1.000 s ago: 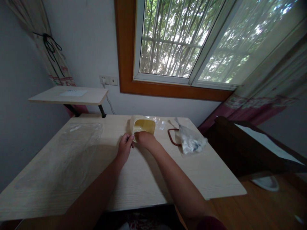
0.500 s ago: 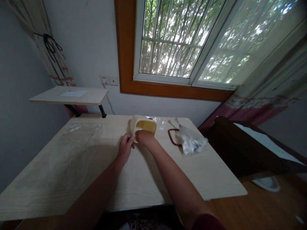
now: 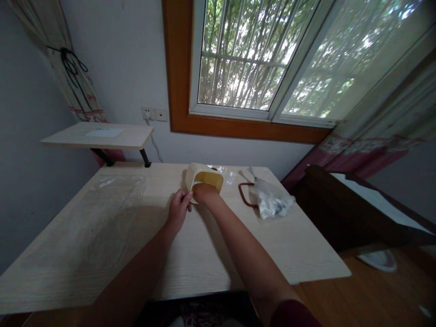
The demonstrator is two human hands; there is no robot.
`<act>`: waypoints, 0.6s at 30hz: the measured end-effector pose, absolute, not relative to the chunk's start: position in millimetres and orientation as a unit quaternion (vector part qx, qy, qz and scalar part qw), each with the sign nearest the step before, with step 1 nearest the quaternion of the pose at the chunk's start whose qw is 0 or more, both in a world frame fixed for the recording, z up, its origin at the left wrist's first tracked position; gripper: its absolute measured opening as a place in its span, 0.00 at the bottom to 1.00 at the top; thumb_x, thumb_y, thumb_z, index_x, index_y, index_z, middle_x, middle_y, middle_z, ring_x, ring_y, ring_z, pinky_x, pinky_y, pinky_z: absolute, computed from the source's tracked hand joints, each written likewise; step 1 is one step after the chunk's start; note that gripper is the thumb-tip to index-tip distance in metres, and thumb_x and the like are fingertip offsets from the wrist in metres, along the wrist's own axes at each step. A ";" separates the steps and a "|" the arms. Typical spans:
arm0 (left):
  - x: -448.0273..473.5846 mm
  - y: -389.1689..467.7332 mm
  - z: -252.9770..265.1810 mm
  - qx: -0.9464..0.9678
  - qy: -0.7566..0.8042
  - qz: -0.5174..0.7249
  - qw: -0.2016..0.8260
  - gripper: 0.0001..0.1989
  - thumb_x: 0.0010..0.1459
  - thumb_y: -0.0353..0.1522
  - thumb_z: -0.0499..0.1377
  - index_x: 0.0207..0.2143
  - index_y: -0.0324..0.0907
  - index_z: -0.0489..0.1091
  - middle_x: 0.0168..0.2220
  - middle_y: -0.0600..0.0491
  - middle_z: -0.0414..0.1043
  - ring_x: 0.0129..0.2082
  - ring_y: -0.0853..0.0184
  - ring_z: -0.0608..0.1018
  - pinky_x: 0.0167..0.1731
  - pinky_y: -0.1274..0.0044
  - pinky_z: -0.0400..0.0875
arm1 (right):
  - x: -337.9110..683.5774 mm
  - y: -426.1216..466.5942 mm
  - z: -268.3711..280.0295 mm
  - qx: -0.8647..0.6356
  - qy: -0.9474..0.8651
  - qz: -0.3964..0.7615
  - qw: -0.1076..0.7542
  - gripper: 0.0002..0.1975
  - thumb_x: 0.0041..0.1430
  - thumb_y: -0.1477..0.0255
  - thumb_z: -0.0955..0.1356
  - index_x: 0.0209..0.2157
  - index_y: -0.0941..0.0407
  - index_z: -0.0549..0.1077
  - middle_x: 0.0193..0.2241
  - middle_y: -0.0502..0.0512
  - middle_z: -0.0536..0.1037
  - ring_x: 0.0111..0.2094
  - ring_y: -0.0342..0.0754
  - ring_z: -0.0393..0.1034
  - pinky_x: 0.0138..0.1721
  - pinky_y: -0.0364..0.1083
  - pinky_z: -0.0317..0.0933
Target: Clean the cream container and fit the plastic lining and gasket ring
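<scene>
A cream box-shaped container [image 3: 193,170] with a yellowish inside lies tilted on the table, its opening turned towards me. My left hand [image 3: 179,205] pinches the lower left edge of its rim between thumb and fingers. Into the opening reaches my right hand [image 3: 205,194]; its fingers are hidden inside, so what they touch or hold cannot be made out. Right of the container lie a reddish-brown loop-shaped handle [image 3: 243,196] and a clear plastic bag [image 3: 274,200] with small parts in it.
A large flat clear plastic sheet or bag [image 3: 102,222] covers the left of the wooden table [image 3: 272,254]. More clear plastic [image 3: 230,173] lies behind the container. A small raised shelf [image 3: 98,136] with a paper stands at the back left. Beyond the right edge is dark furniture [image 3: 340,213].
The container has shifted and tilted very slightly. Both hands keep nearly the same place, the right one still inside the opening.
</scene>
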State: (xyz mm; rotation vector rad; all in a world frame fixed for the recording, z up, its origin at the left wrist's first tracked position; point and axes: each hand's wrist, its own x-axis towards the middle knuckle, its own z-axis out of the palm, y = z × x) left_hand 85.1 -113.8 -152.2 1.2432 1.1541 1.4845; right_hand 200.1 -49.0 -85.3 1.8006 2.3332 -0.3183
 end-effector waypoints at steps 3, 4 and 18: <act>85.2 -113.9 -151.2 0.496 0.463 0.595 0.431 0.18 0.62 0.46 0.59 0.27 0.44 0.61 0.17 0.61 0.63 0.19 0.72 0.66 0.23 0.79 0.62 | 200.3 -46.9 -86.6 0.604 0.785 -0.109 0.087 0.22 0.68 0.66 0.61 0.53 0.62 0.77 0.51 0.75 0.78 0.52 0.63 0.75 0.48 0.55 0.71; 85.2 -114.0 -150.8 0.496 0.463 0.594 0.432 0.18 0.62 0.46 0.59 0.27 0.44 0.60 0.17 0.61 0.63 0.19 0.72 0.66 0.23 0.80 0.62 | 200.5 -46.6 -86.7 0.603 0.786 -0.109 0.086 0.22 0.68 0.66 0.61 0.53 0.62 0.77 0.51 0.75 0.78 0.52 0.62 0.75 0.48 0.54 0.70; 86.1 -114.7 -148.6 0.480 0.457 0.604 0.442 0.19 0.61 0.47 0.60 0.28 0.44 0.61 0.17 0.61 0.63 0.18 0.73 0.67 0.22 0.80 0.62 | 204.0 -48.8 -83.8 0.564 0.816 -0.110 0.055 0.21 0.68 0.65 0.61 0.52 0.59 0.77 0.50 0.69 0.80 0.51 0.58 0.76 0.47 0.50 0.69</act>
